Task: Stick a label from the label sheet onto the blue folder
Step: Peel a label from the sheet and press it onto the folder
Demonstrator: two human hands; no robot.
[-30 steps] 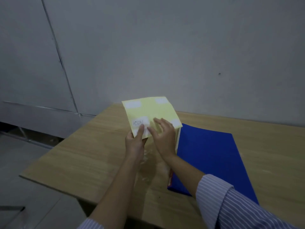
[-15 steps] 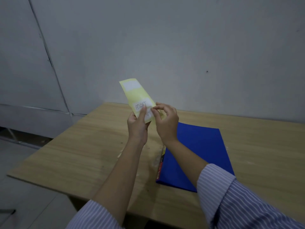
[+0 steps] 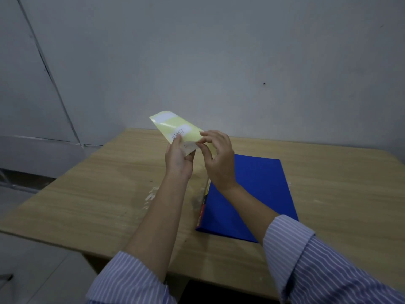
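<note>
A yellow label sheet [image 3: 173,126] with white labels is held up above the wooden table [image 3: 92,191]. My left hand [image 3: 178,160] grips its lower edge, thumb resting on a white label with handwriting [image 3: 180,133]. My right hand [image 3: 217,160] pinches the sheet's lower right part, at a label near the edge. The blue folder [image 3: 258,194] lies closed and flat on the table below and right of my hands, its coloured spine edge facing left. My right forearm crosses over it.
A grey wall [image 3: 219,62] rises directly behind the table. The table's left and near edges drop to a grey floor [image 3: 39,270]. White smudges [image 3: 151,196] mark the tabletop left of the folder.
The label sheet has been lifted off the table and turned edge-on, then tilted back to the left. My right fingers shifted from lying flat on it to pinching near a label.
</note>
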